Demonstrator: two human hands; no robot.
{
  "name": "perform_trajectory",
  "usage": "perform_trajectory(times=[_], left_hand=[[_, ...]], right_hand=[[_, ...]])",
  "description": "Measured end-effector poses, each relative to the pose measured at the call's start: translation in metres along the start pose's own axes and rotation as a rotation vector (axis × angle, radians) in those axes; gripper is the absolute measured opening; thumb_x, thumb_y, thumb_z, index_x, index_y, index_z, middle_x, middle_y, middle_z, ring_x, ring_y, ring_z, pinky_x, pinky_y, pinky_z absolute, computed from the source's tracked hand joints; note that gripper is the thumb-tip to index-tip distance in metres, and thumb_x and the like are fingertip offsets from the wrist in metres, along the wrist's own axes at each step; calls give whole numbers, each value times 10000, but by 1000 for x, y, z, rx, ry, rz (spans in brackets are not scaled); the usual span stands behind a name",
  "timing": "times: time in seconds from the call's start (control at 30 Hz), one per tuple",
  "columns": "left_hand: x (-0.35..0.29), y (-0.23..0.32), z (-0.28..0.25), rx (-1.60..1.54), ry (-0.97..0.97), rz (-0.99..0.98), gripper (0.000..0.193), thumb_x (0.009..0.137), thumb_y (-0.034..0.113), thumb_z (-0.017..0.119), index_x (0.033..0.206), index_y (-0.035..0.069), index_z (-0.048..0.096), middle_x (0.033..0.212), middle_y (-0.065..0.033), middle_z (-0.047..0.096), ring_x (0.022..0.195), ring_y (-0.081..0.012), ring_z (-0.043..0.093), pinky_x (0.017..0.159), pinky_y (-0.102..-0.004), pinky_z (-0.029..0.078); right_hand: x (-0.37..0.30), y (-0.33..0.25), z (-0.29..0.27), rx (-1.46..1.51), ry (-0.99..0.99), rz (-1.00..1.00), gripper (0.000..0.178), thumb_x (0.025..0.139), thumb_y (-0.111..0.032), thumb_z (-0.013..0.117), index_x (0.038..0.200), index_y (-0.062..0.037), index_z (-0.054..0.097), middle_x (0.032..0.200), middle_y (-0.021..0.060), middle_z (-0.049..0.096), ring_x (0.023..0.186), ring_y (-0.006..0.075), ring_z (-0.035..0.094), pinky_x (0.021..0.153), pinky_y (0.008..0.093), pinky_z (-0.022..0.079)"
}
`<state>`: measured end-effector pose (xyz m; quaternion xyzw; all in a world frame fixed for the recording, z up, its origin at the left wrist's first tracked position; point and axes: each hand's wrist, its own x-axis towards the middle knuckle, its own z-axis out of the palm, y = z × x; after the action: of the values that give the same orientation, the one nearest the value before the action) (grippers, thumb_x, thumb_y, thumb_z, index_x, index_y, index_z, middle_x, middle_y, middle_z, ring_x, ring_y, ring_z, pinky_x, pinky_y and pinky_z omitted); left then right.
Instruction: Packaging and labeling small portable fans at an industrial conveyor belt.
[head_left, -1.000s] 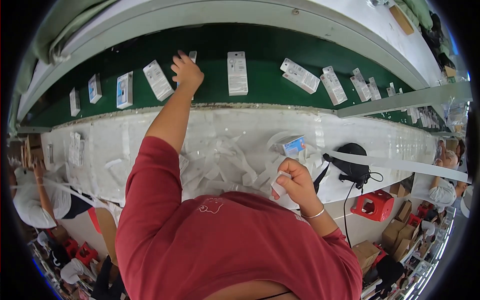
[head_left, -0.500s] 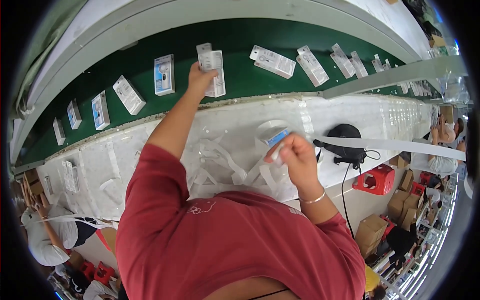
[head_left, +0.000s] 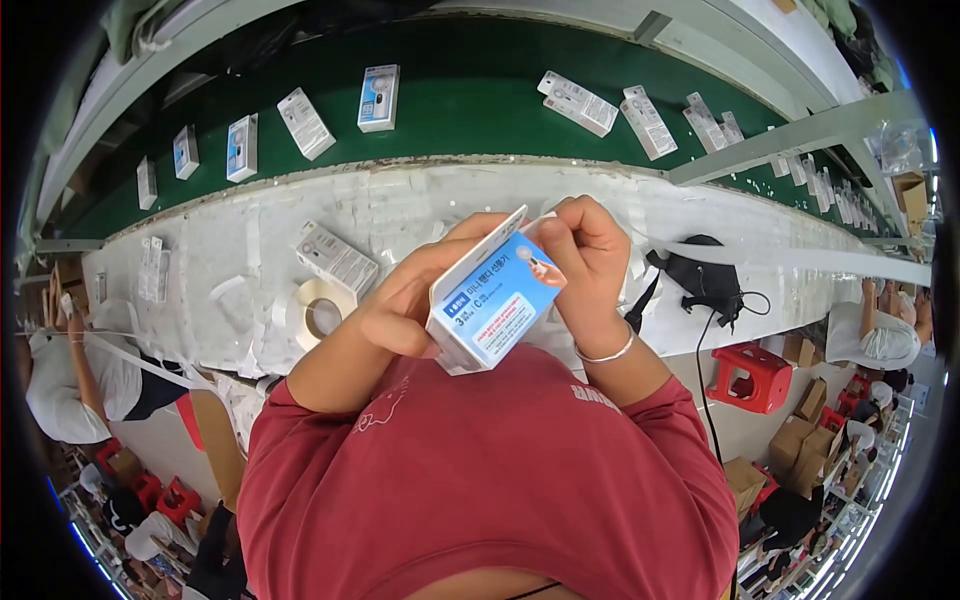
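Held in front of my chest is a small cardboard product box (head_left: 505,300) with a blue and white printed face, tilted. My left hand (head_left: 410,300) is wrapped round its left side, thumb near the lower edge. A white flap stands up along the box's upper edge. At the upper right corner my right hand (head_left: 590,265) is closed, thumb and forefinger pinched against the box. Whether a small sticker is also in that pinch I cannot make out. Beyond my left forearm a second box (head_left: 338,258) lies on the white table (head_left: 440,190), beside a roll of white tape (head_left: 322,312).
Along the far side runs a green conveyor belt (head_left: 460,100) with several similar boxes (head_left: 378,98) spaced out. A black bag (head_left: 693,280) with a cable lies right on the table, under a stretched white strip (head_left: 790,260). A red stool (head_left: 748,378) stands right. Other people work at both sides.
My left hand has come back from the belt and now holds a box before my chest. My right hand has risen to meet it. A second box now shows on the table.
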<state>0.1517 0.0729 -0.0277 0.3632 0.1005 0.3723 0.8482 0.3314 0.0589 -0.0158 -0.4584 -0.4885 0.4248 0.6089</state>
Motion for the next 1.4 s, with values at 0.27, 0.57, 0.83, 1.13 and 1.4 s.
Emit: perform_trajectory(times=[0.27,0.57,0.83,1.13,1.4], left_hand=[[-66,-15,21,49,-53,51,874,637,395,601,1345,-22,301,1238,-208,490,1032,-323,559,940,-359,433],[-75,-25,52,-19,-74,382,880,608,410,635,1359,71,325,1248,-210,473,1014,-363,548,881,-496,459],[-103,-41,23,213,208,398,924,643,289,690,1412,139,200,1245,-201,479,1018,-356,555,794,-503,501],[-106,-27,33,166,145,503,820,674,137,700,1355,116,243,1209,-197,507,1083,-308,534,843,-409,467],[-100,-21,11,492,-146,636,589,644,28,758,1115,85,409,990,-173,565,814,-242,615,661,-292,495]], right_hand=[[-61,-48,-2,-66,-224,-25,86,801,-12,639,756,-20,566,763,45,556,630,99,464,595,200,380],[-106,-63,-2,207,-20,59,86,798,-3,652,793,-18,567,749,56,590,585,93,517,572,177,411],[-116,-65,11,213,-56,98,125,798,-31,668,751,-29,552,635,31,560,481,60,448,468,157,364],[-110,-52,15,439,-249,402,132,840,-83,616,767,-32,518,675,57,536,442,76,356,413,175,311],[-111,-56,30,563,-351,539,175,864,-117,602,744,-25,514,628,47,515,416,68,313,379,156,271]])
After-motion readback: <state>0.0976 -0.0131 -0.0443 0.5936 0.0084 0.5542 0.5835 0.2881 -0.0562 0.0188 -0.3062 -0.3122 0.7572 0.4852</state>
